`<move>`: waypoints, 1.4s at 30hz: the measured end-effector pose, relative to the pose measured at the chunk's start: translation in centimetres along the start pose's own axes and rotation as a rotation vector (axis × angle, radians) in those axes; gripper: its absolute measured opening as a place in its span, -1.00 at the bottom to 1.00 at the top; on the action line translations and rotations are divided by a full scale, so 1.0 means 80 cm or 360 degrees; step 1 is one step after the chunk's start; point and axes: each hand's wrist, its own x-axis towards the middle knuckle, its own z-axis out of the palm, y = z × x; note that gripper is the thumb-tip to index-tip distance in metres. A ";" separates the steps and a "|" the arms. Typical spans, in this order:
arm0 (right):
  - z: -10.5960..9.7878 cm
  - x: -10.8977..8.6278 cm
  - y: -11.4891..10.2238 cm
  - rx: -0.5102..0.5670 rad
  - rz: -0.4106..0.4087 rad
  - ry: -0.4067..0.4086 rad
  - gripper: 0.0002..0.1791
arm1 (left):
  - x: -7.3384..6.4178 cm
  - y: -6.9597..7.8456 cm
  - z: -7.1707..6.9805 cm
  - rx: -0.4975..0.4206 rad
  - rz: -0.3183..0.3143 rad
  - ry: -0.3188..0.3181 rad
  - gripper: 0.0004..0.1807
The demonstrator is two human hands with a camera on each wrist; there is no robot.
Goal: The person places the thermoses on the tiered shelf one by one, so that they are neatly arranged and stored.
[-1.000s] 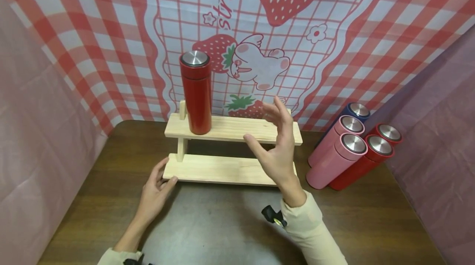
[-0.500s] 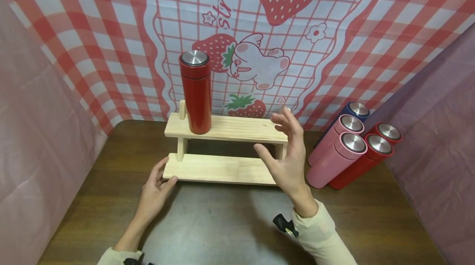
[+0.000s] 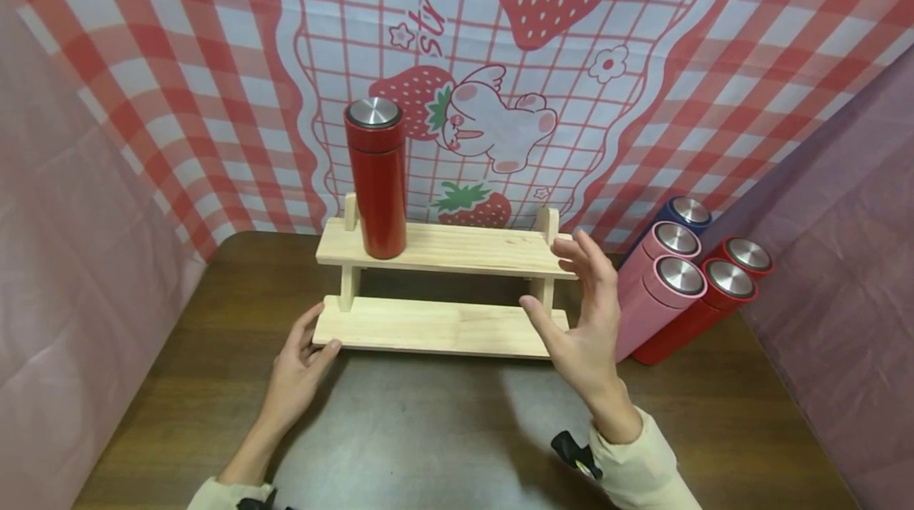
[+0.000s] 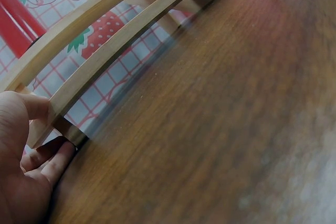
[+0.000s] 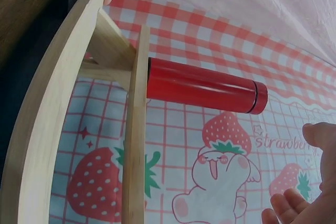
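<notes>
A two-tier wooden shelf [image 3: 428,325] stands on the table, and my left hand [image 3: 298,373] grips the left end of its lower board. In the left wrist view the thumb and fingers [image 4: 59,162] close around that board end. One red thermos bottle [image 3: 378,193] with a silver lid stands upright on the upper tier, towards the left. My right hand [image 3: 587,339] holds nothing; it is raised in front of the shelf's right end, thumb and fingers spread apart. In the right wrist view the same hand [image 5: 320,192] shows at the lower right corner.
To the right of the shelf several thermos bottles stand close together: pink [image 3: 660,296], red [image 3: 714,304] and dark blue [image 3: 687,212]. Behind hangs a strawberry-print checked cloth [image 3: 571,2]. Pink fabric [image 3: 842,272] borders the brown table [image 3: 400,431] on both sides.
My right hand has moved right and a little towards me, from in front of the shelf to its right end, partly covering a pink bottle. The left hand and red bottle have stayed put.
</notes>
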 end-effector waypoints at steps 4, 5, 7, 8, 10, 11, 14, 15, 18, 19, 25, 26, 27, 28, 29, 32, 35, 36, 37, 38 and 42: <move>-0.011 -0.005 -0.003 -0.0017 0.0017 0.0011 -0.01 | 0.001 -0.002 0.000 0.0006 0.0012 0.0005 -0.23; -0.013 -0.006 -0.003 -0.0036 0.0018 0.0012 0.00 | 0.000 0.001 0.000 0.0013 0.0019 -0.0009 -0.23; -0.019 -0.007 -0.004 -0.0049 0.0020 0.0018 0.01 | -0.001 0.005 -0.001 0.0024 0.0015 -0.0013 -0.23; -0.021 -0.008 -0.004 -0.0043 0.0021 0.0023 0.01 | -0.001 0.005 -0.001 0.0016 0.0029 -0.0010 -0.23; -0.026 -0.009 -0.004 -0.0038 0.0027 0.0031 0.02 | -0.002 0.008 -0.001 0.0026 0.0028 -0.0006 -0.23; -0.028 -0.009 -0.005 -0.0045 0.0029 0.0033 0.02 | -0.002 0.008 0.000 0.0031 0.0023 -0.0002 -0.23; -0.035 -0.010 -0.005 -0.0020 0.0040 0.0060 0.00 | 0.001 -0.003 0.000 0.0022 0.0025 0.0014 -0.22; -0.037 -0.010 -0.005 -0.0017 0.0043 0.0072 -0.01 | 0.001 -0.004 0.000 0.0030 0.0017 0.0000 -0.21; -0.042 -0.008 -0.006 0.0006 0.0042 0.0116 -0.03 | 0.005 -0.018 -0.002 0.0025 0.0008 -0.0007 -0.21; -0.043 -0.007 -0.007 0.0017 0.0042 0.0135 -0.04 | 0.006 -0.023 -0.003 0.0043 0.0008 -0.0020 -0.21; -0.057 -0.001 -0.009 -0.0021 0.0046 0.0227 -0.07 | 0.001 -0.002 -0.003 0.0045 0.0007 -0.0039 -0.21; -0.059 0.000 -0.010 -0.0035 0.0049 0.0242 -0.08 | 0.000 0.005 -0.001 0.0035 0.0015 -0.0017 -0.22; -0.062 0.001 -0.011 -0.0049 0.0055 0.0257 -0.10 | -0.002 0.013 0.000 0.0034 0.0005 -0.0021 -0.23; -0.065 0.002 -0.011 -0.0061 0.0063 0.0273 -0.11 | -0.003 0.018 0.000 0.0031 0.0003 -0.0019 -0.23; -0.068 0.004 -0.012 -0.0071 0.0069 0.0291 -0.13 | -0.004 0.022 0.001 0.0046 0.0003 -0.0017 -0.23; -0.074 0.008 -0.014 -0.0058 0.0078 0.0354 -0.18 | -0.005 0.029 0.000 0.0045 -0.0002 -0.0026 -0.23; -0.080 0.015 -0.016 -0.0010 0.0073 0.0435 -0.22 | -0.006 0.030 0.000 0.0049 -0.0008 -0.0025 -0.22; -0.082 0.017 -0.017 -0.0011 0.0071 0.0457 -0.23 | -0.006 0.031 -0.001 0.0034 -0.0024 -0.0038 -0.22; -0.085 0.019 -0.018 -0.0010 0.0072 0.0483 -0.24 | -0.006 0.031 -0.001 0.0038 -0.0034 -0.0040 -0.22; -0.088 0.022 -0.019 -0.0010 0.0075 0.0511 -0.25 | -0.006 0.031 -0.001 0.0039 -0.0055 -0.0045 -0.23; -0.105 0.031 -0.022 0.0007 0.0104 0.0648 -0.32 | -0.002 0.023 -0.002 0.0024 -0.0096 -0.0072 -0.22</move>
